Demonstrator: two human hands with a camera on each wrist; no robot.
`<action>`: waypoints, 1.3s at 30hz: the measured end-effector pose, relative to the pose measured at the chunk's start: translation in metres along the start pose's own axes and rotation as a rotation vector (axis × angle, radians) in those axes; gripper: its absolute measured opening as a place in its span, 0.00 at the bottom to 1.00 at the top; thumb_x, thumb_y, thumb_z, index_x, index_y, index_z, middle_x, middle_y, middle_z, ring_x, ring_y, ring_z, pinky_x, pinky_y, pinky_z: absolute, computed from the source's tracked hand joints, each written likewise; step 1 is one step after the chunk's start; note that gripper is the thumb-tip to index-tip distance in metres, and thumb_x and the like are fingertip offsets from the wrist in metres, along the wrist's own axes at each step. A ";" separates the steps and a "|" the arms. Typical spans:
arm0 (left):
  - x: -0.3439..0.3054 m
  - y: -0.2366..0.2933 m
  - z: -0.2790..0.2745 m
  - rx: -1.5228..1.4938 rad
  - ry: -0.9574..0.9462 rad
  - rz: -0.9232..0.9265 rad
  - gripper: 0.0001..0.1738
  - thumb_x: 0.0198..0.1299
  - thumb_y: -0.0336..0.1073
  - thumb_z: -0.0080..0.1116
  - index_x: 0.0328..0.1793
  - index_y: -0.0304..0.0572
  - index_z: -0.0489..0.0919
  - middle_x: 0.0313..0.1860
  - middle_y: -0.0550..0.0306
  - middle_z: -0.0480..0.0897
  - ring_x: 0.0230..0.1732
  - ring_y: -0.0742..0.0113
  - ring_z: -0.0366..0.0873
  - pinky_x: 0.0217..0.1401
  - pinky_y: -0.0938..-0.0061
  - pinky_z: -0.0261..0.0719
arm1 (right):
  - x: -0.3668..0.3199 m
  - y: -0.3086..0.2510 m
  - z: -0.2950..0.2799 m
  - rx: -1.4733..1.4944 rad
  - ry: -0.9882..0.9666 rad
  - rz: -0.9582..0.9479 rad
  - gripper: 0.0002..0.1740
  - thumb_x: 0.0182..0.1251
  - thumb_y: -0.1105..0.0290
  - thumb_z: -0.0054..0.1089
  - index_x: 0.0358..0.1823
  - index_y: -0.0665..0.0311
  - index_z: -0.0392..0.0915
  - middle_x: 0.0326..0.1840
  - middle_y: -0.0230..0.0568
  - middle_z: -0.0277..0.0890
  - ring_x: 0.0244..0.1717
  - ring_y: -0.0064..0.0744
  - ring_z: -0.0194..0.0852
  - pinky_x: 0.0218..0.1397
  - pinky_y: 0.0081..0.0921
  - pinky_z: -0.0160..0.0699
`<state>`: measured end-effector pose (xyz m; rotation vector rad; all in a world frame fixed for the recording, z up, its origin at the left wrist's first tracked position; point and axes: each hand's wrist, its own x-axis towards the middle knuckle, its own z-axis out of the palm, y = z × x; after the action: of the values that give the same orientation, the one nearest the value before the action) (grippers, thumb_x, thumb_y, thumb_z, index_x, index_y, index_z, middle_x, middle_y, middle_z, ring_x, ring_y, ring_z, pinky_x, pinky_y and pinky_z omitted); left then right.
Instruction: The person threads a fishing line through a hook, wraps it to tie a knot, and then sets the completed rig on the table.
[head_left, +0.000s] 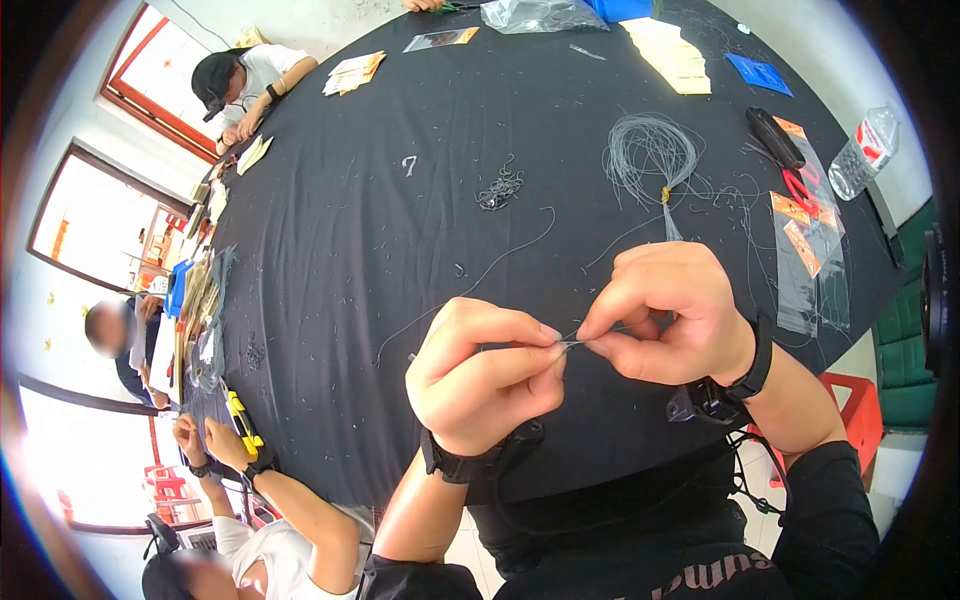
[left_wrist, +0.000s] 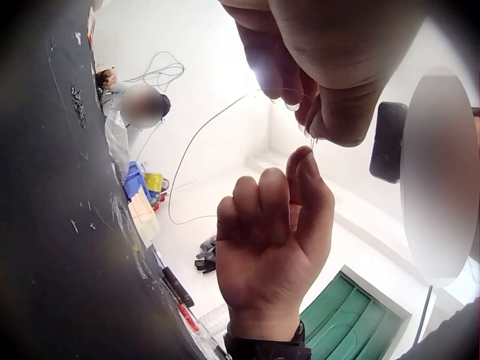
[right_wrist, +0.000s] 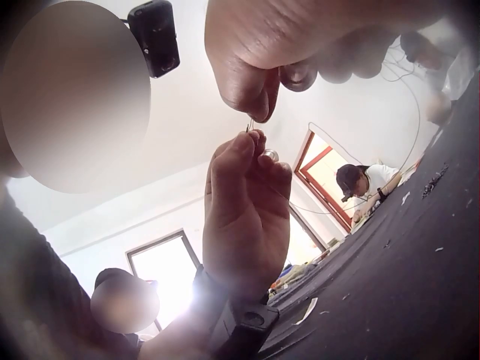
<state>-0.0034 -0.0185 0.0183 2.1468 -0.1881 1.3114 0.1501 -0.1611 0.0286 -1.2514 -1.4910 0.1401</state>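
well, the left hand (head_left: 488, 375) pinches a thin line (head_left: 571, 343), which shows in the small gap between hands, above the table (head_left: 600, 430); the right hand (head_left: 675, 315) pinches it opposite. ideally, keep both grips close and steady, tension light, so nothing slips or kinks.

No text is legible with certainty. Pale lettering on the black fabric shirt (head_left: 610, 570): partly cut off. Print on the red-and-white label (head_left: 878, 138) of the transparent plastic bottle (head_left: 849, 172) and on the flat blue rectangular packet (head_left: 758, 74): too small.
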 end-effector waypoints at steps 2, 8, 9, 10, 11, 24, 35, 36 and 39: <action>0.001 0.000 0.000 -0.010 -0.008 -0.021 0.15 0.36 0.18 0.72 0.29 0.45 0.82 0.34 0.62 0.85 0.31 0.68 0.80 0.32 0.76 0.77 | 0.000 0.002 0.000 0.001 -0.003 -0.017 0.12 0.47 0.76 0.72 0.35 0.57 0.84 0.12 0.27 0.62 0.12 0.21 0.58 0.20 0.22 0.55; -0.001 -0.002 0.000 -0.036 -0.024 -0.074 0.15 0.38 0.18 0.72 0.31 0.43 0.82 0.34 0.60 0.85 0.31 0.67 0.81 0.32 0.76 0.77 | 0.002 -0.007 -0.004 0.047 -0.004 0.181 0.14 0.51 0.71 0.74 0.41 0.58 0.84 0.11 0.26 0.58 0.11 0.18 0.53 0.19 0.20 0.50; 0.000 -0.002 0.000 -0.035 -0.030 -0.079 0.14 0.39 0.18 0.72 0.31 0.43 0.82 0.34 0.60 0.85 0.31 0.67 0.81 0.32 0.76 0.78 | 0.002 -0.006 -0.005 0.035 -0.015 0.176 0.14 0.51 0.70 0.74 0.41 0.58 0.84 0.11 0.26 0.57 0.11 0.18 0.52 0.19 0.21 0.50; 0.000 -0.002 0.001 -0.032 -0.035 -0.076 0.14 0.39 0.18 0.72 0.31 0.43 0.82 0.34 0.60 0.85 0.31 0.67 0.81 0.32 0.76 0.78 | 0.001 -0.005 -0.005 0.023 -0.025 0.172 0.14 0.51 0.70 0.74 0.40 0.58 0.84 0.11 0.26 0.56 0.12 0.18 0.52 0.19 0.21 0.49; 0.000 -0.002 0.001 -0.028 -0.041 -0.073 0.14 0.39 0.18 0.72 0.31 0.43 0.82 0.34 0.59 0.85 0.31 0.67 0.81 0.32 0.76 0.78 | 0.001 -0.004 -0.006 0.011 -0.036 0.168 0.14 0.51 0.70 0.75 0.40 0.58 0.84 0.11 0.25 0.55 0.12 0.18 0.51 0.20 0.21 0.49; 0.000 -0.003 0.001 -0.052 -0.071 -0.117 0.15 0.40 0.19 0.75 0.35 0.41 0.84 0.42 0.56 0.86 0.34 0.69 0.81 0.34 0.78 0.80 | 0.000 0.003 -0.002 -0.024 0.003 0.101 0.10 0.51 0.76 0.72 0.36 0.58 0.84 0.10 0.25 0.56 0.12 0.17 0.52 0.20 0.21 0.50; 0.002 -0.001 -0.001 -0.023 -0.074 -0.107 0.11 0.40 0.19 0.73 0.31 0.40 0.85 0.39 0.53 0.85 0.37 0.66 0.81 0.38 0.76 0.79 | 0.000 0.002 -0.002 -0.017 0.013 0.116 0.09 0.51 0.78 0.71 0.34 0.59 0.84 0.10 0.24 0.58 0.12 0.15 0.52 0.19 0.19 0.50; 0.002 -0.001 -0.001 -0.022 -0.073 -0.100 0.11 0.40 0.19 0.73 0.31 0.40 0.85 0.38 0.54 0.85 0.37 0.66 0.81 0.37 0.75 0.79 | 0.000 0.002 -0.002 -0.018 0.013 0.116 0.09 0.51 0.77 0.71 0.34 0.59 0.84 0.10 0.25 0.58 0.12 0.15 0.52 0.19 0.20 0.50; 0.002 -0.002 -0.002 -0.026 -0.082 -0.091 0.11 0.40 0.20 0.73 0.30 0.40 0.85 0.37 0.54 0.85 0.36 0.66 0.81 0.37 0.75 0.78 | 0.001 0.002 -0.003 -0.024 0.012 0.112 0.09 0.50 0.77 0.71 0.34 0.59 0.84 0.10 0.25 0.57 0.12 0.16 0.53 0.19 0.20 0.50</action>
<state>-0.0032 -0.0157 0.0196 2.1625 -0.1381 1.1646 0.1534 -0.1614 0.0292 -1.3538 -1.4162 0.1887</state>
